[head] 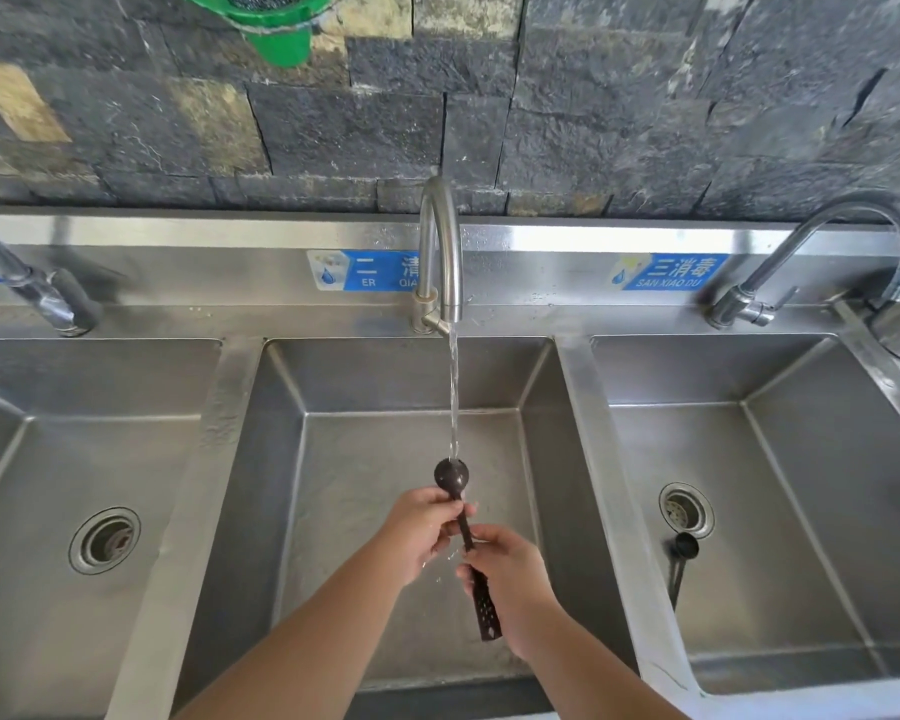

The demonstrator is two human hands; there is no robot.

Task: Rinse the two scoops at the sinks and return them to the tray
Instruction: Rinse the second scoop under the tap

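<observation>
A dark brown scoop point(452, 475) with a long perforated handle is held over the middle sink point(411, 387), its bowl under the stream running from the middle tap point(440, 252). My left hand point(419, 532) pinches the handle just below the bowl. My right hand point(513, 579) grips the handle lower down, and the handle's end sticks out beneath it. A second dark scoop point(680, 558) lies on the floor of the right sink point(780, 387), just below its drain. No tray is in view.
Three steel sinks stand side by side, the left sink point(89, 387) with an open drain point(105, 540). Taps stand at the left point(37, 293) and right point(811, 262). A green plastic thing point(271, 23) hangs on the stone wall above.
</observation>
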